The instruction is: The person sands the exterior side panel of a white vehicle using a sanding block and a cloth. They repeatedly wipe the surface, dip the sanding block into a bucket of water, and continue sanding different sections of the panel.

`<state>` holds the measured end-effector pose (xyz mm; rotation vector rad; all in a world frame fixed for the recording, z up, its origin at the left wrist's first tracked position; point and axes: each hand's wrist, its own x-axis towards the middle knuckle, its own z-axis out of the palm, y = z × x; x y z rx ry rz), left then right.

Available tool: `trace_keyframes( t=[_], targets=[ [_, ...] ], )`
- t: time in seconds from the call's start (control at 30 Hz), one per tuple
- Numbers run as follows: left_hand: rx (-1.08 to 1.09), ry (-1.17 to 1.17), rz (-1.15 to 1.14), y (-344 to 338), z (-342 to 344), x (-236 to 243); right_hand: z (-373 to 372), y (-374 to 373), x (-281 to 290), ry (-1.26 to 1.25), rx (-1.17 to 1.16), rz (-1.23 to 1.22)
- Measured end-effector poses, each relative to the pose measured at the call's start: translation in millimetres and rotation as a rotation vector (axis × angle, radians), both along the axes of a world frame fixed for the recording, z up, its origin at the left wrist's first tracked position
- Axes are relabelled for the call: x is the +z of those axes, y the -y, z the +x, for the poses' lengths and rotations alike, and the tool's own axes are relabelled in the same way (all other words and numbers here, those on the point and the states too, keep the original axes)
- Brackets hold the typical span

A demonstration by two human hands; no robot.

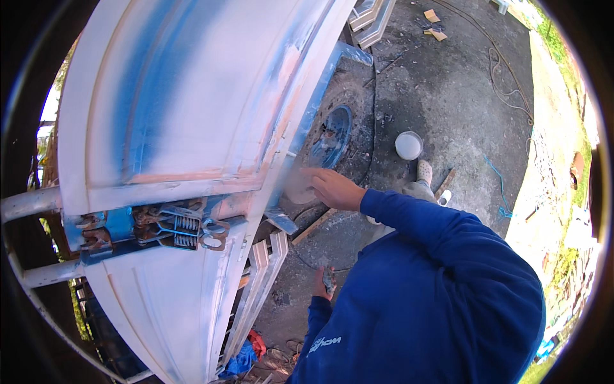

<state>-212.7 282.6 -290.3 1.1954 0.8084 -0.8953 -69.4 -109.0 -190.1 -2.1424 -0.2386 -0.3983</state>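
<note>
1. Nearest, a blue sleeve (409, 214) is being stretched out toward the vehicle; the right hand (336, 191) is being held beside the edge of the white-and-blue panel (211, 96).
2. Fingers of that hand are being kept narrow, next to a pale blurred patch (297, 187); whether anything is being gripped there cannot be told, nor whether the panel is being touched.
3. Lower down, a dark grey item (329, 280) is being held in the left hand (323, 285), fingers wrapped round it; its kind cannot be told.
4. Step in hand, as judged: the panel's edge is apparently being worked with the right hand; blue and pinkish areas are being left showing through the white.
5. Next move, as judged: steady, light control along the edge is being called for, with the rusty spring latch (182, 230) being avoided.
6. Farther off, the wheel (332, 137) is being partly overhung by bodywork; a pot of whitish contents (409, 146) is being kept on the ground (451, 109), near a clog (424, 170).
</note>
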Motion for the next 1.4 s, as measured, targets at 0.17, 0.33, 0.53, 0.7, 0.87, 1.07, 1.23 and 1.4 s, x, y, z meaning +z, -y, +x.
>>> trace_keyframes(
  t=[0.17, 0.33, 0.53, 0.7, 0.87, 1.07, 1.23, 1.4],
  targets=[
    [-0.12, 0.013, -0.146, 95.1, 55.5, -0.7, -108.6, 97.5, -101.9, -0.443, -0.32, 0.249],
    [-0.255, -0.068, -0.211, 206.8, 87.6, -0.3, -217.4, 197.4, -218.5, -0.773, -0.897, 0.519],
    [-0.445, -0.168, -0.039, 337.4, 111.6, -61.8, -277.4, 282.4, -304.2, -0.911, -1.271, 1.197],
    [-0.402, -0.247, -0.016, 452.0, 94.0, -148.4, -277.9, 319.5, -394.0, -1.148, -1.115, 1.067],
    [-0.931, 0.039, 0.11, 535.6, 63.0, -286.6, -251.0, 313.9, -466.4, -1.195, -0.751, 1.02],
    [-1.475, 0.386, 0.415, 575.5, 41.2, -451.3, -226.0, 283.9, -577.1, -1.139, -0.761, 1.596],
    [-1.002, 0.134, 0.34, 581.6, 47.2, -476.0, -236.8, 285.1, -666.4, -1.405, -0.45, 0.839],
    [-0.599, 0.089, 0.378, 555.5, 62.1, -451.7, -139.2, 289.6, -646.9, -0.928, -0.477, 0.374]
  ],
)
